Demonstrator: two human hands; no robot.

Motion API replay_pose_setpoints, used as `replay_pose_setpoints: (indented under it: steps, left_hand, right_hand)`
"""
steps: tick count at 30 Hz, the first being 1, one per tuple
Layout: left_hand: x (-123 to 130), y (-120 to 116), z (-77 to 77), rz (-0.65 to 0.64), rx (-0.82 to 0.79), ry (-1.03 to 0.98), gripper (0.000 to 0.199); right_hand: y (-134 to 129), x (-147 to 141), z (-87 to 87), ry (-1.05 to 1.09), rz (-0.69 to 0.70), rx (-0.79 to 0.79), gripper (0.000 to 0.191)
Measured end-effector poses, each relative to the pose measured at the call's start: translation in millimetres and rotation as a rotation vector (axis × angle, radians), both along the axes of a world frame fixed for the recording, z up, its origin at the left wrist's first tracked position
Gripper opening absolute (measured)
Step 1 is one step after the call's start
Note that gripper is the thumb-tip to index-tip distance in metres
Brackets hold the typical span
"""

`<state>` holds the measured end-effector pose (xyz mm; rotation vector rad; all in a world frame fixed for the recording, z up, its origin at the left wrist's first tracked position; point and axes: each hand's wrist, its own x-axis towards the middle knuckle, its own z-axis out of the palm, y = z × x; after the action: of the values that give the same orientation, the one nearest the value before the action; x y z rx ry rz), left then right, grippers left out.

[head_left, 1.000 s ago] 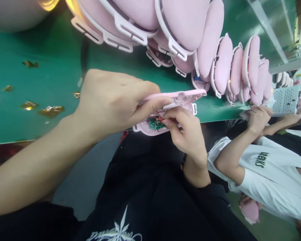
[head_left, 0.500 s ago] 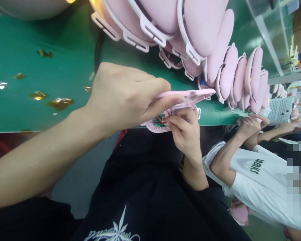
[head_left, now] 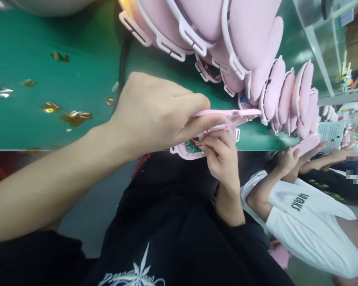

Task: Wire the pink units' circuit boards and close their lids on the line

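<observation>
Head view: red wires (head_left: 194,141) were at risk at the edge of the desk (head_left: 86,79).
My left grip (head_left: 161,109) held the pink cover (head_left: 243,115) tilted above the lower shell (head_left: 193,157); my right grip (head_left: 222,153) pinched the wires over the green circuit board (head_left: 191,147). A hard tug, I judged, could have torn a joint, and lowering the cover early could have trapped them.
</observation>
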<state>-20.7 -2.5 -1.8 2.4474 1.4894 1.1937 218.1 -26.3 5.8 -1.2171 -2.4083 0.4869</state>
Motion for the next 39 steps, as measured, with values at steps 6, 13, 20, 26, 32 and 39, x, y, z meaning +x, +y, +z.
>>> replay_pose_setpoints:
  steps: [6,13,20,26,32,39]
  left_hand:
    - [-3,-2,-7.2,-0.054,0.113,-0.038,0.038]
    - [-1,-1,-7.6,-0.057,0.127,-0.037,0.033]
    - [-1,-3,-7.0,-0.033,0.098,0.008,0.037]
    - [-1,-2,-3.3,-0.007,0.030,0.070,0.045]
    - [-1,-4,-4.8,-0.001,-0.006,0.059,0.052]
    - [-3,-3,-7.5,-0.013,0.042,0.045,0.042]
  right_hand:
    - [3,1,5.3,-0.033,0.085,-0.034,0.018]
    - [4,2,8.8,-0.123,0.095,-0.059,0.020]
    - [7,4,13.0,-0.122,0.152,-0.101,0.016]
    - [7,6,15.0,-0.159,0.161,-0.104,0.021]
    - [8,6,15.9,-0.172,0.181,-0.103,0.022]
    - [3,0,8.4,-0.042,0.047,-0.131,0.013]
